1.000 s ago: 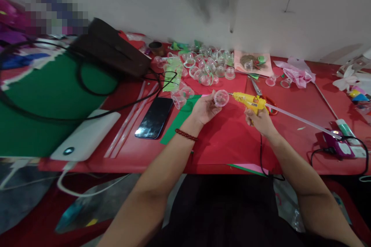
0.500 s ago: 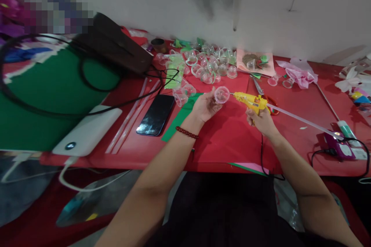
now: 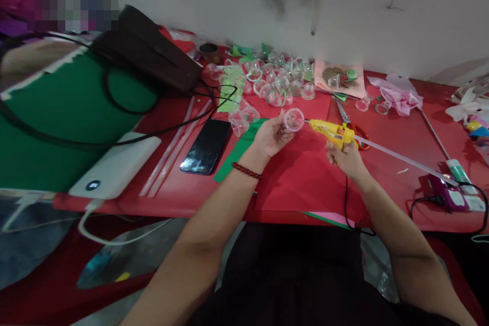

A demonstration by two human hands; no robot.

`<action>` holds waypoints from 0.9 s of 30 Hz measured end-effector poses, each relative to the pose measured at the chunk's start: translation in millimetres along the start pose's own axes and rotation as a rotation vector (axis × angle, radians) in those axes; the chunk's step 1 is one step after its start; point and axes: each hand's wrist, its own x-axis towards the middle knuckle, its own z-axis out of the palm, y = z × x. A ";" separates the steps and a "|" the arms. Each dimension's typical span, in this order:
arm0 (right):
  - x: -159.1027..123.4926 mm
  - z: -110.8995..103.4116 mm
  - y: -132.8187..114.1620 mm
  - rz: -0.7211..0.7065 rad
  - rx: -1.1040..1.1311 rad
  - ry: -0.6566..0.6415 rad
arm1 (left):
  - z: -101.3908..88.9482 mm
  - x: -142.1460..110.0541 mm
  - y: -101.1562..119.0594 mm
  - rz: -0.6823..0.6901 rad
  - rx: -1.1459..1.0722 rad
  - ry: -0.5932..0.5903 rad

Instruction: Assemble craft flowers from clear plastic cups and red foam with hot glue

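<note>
In the head view my left hand [image 3: 272, 137] holds a small clear plastic cup [image 3: 294, 119] by its side, its round mouth turned toward me. My right hand [image 3: 345, 157] grips a yellow glue gun [image 3: 331, 131], fingers wrapped round its handle. The metal nozzle points left and is at the cup's rim; whether it touches cannot be made out. A long clear glue stick [image 3: 401, 159] sticks out of the gun's back end. Below both hands lies a red sheet [image 3: 301, 183] on the red table.
Behind are many clear cups [image 3: 275, 79] in a heap. To the left lie a phone [image 3: 206, 146], glue sticks [image 3: 173, 150], a white power bank [image 3: 114, 165] and a dark bag [image 3: 148, 51]. On the right are scissors [image 3: 359, 135], pink tissue [image 3: 399, 97] and a purple adapter [image 3: 445, 191].
The view has shifted slightly. Both hands keep their hold, with the cup and the glue gun nozzle still close together. Part of a person's arm now shows at the far left.
</note>
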 end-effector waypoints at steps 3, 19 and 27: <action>-1.0 1.7 -4.4 0.018 -0.011 -0.013 | -1.2 0.1 0.8 0.004 0.012 0.009; -2.3 2.9 -3.4 0.024 -0.007 -0.019 | -1.2 -0.8 3.3 0.046 0.003 0.041; -4.1 6.2 -3.5 0.034 0.011 -0.073 | 6.3 -6.1 4.2 0.049 -0.028 0.047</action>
